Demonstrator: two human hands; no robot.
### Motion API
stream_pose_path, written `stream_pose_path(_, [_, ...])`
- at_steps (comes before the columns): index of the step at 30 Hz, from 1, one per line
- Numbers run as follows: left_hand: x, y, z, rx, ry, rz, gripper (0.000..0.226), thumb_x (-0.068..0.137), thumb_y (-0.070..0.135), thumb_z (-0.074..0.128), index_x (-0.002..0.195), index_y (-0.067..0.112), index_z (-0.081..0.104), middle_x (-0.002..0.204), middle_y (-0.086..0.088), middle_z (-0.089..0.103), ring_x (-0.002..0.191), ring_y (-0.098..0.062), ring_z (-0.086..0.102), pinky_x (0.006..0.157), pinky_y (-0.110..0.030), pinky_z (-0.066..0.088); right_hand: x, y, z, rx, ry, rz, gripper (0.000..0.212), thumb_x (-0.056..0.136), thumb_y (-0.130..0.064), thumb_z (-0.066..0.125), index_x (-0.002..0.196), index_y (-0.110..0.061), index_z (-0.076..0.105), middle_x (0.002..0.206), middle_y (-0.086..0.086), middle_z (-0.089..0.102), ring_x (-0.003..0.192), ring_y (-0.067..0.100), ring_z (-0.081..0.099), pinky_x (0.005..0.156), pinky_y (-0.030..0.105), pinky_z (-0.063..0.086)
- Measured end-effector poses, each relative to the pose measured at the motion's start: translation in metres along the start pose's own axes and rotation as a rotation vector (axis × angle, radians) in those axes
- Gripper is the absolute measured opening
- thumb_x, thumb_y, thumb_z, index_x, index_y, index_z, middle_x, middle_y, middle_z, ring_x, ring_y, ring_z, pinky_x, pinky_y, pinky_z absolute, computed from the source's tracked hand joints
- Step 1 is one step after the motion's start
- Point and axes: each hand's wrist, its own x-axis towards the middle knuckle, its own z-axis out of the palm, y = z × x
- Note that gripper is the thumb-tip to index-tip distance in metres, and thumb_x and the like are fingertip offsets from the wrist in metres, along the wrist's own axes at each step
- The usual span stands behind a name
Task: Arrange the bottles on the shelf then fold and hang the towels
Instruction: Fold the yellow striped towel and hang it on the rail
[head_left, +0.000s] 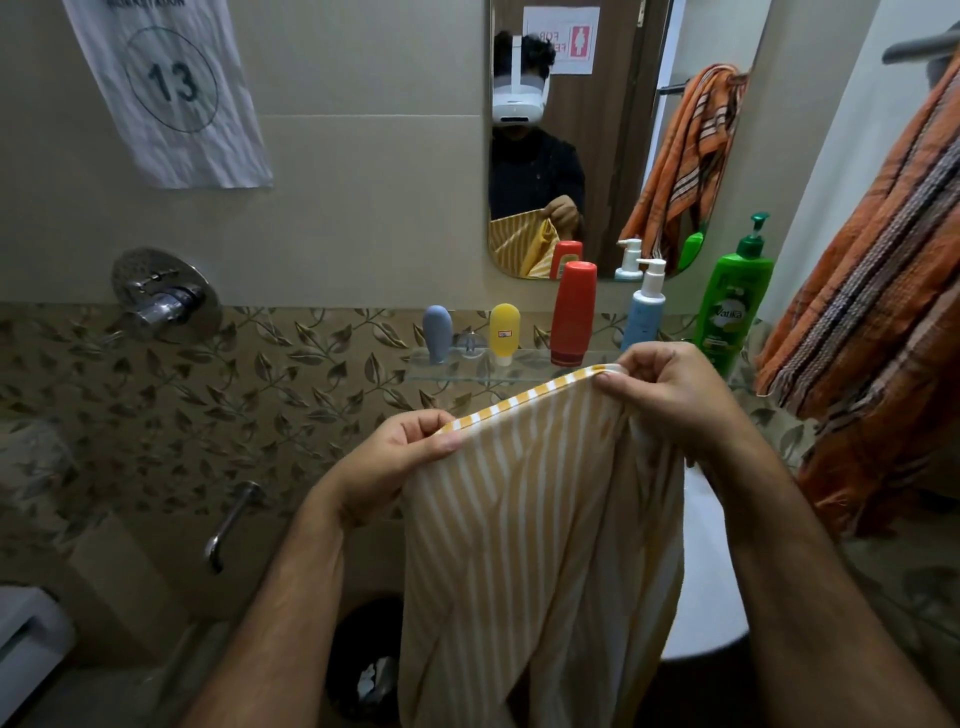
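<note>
Single head view, close, forward-down toward wall shelf (467, 364).

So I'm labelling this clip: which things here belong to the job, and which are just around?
Job: striped towel, orange towel, grey, yellow, red, blue, green bottles, glass shelf.
Around: mirror, tap, bin.

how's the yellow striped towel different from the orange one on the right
The yellow striped towel is pinched along its top edge by the left hand and right hand; the orange towel hangs untouched. The yellow one has pale stripes, the orange one dark bands. Both hang down.
</note>
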Motion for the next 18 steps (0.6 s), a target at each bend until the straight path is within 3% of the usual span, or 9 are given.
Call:
stream_pose_path(3, [0.002,-0.001,0.000,0.026,0.125,0.026,0.010,0.085,0.017,0.070,0.087,0.009,0.064,0.075,0.004,0.066,0.067,-0.004,0.061,0.059,-0.016,0.049,0.002,0.006,0.001,-0.178,0.065,0.081,0.020,0.084,-0.027,0.077,0.075,-0.011,0.069,0.071,0.006,0.067,0.068,0.013,0.059,0.061,0.032,0.048])
stream_pose_path(6, [0.011,0.005,0.007,0.166,0.209,0.068,0.007,0.088,0.020,0.067,0.089,0.013,0.069,0.080,0.005,0.069,0.075,-0.006,0.063,0.066,-0.018,0.050,0.000,0.001,0.011,-0.273,-0.133,0.221,0.025,0.076,-0.032,0.082,0.091,-0.023,0.064,0.080,-0.007,0.061,0.076,0.007,0.058,0.060,0.022,0.043])
stream_pose_path(9, [0.021,0.013,0.015,0.381,0.184,0.097,0.006,0.089,0.019,0.069,0.093,0.017,0.073,0.086,0.004,0.072,0.082,-0.008,0.066,0.075,-0.024,0.052,-0.008,-0.001,0.023,-0.059,-0.267,0.240,0.066,0.067,-0.038,0.087,0.125,-0.034,0.054,0.077,-0.004,0.062,0.073,0.007,0.060,0.064,0.022,0.046])
stream_pose_path(10, [0.024,0.016,0.018,0.459,0.151,0.089,0.007,0.089,0.018,0.069,0.094,0.020,0.074,0.088,0.004,0.073,0.083,-0.009,0.067,0.078,-0.026,0.053,-0.010,-0.001,0.027,0.058,-0.321,0.228,0.074,0.066,-0.038,0.086,0.132,-0.034,0.051,0.078,0.003,0.067,0.075,0.012,0.065,0.071,0.025,0.051])
stream_pose_path(12, [0.027,0.020,0.025,0.604,0.060,0.070,0.009,0.088,0.020,0.070,0.094,0.024,0.075,0.087,0.005,0.073,0.084,-0.009,0.068,0.079,-0.030,0.054,-0.015,0.001,0.037,0.249,-0.421,0.223,0.076,0.069,-0.037,0.083,0.137,-0.031,0.051,0.097,0.009,0.075,0.094,0.017,0.072,0.092,0.036,0.054])
stream_pose_path(13, [0.028,0.022,0.028,0.648,0.017,0.074,0.008,0.088,0.021,0.070,0.094,0.025,0.075,0.085,0.006,0.073,0.084,-0.009,0.068,0.078,-0.031,0.055,-0.017,0.001,0.042,0.268,-0.463,0.207,0.066,0.072,-0.036,0.081,0.133,-0.028,0.056,0.103,0.006,0.075,0.099,0.015,0.071,0.095,0.039,0.053])
stream_pose_path(15, [0.027,0.024,0.031,0.684,-0.022,0.084,0.009,0.087,0.024,0.072,0.095,0.023,0.075,0.083,0.009,0.072,0.083,-0.007,0.067,0.076,-0.029,0.054,-0.021,0.001,0.050,0.185,-0.495,0.153,0.031,0.082,-0.038,0.075,0.106,-0.018,0.071,0.092,0.001,0.073,0.088,0.013,0.068,0.086,0.038,0.053])
stream_pose_path(18, [0.016,0.018,0.029,0.610,-0.057,0.047,0.011,0.085,0.031,0.073,0.092,0.022,0.074,0.080,0.008,0.069,0.075,-0.008,0.063,0.067,-0.021,0.049,-0.027,0.001,0.049,0.156,-0.427,0.128,0.023,0.089,-0.036,0.069,0.081,-0.014,0.070,0.073,0.001,0.066,0.070,0.013,0.062,0.071,0.034,0.049])
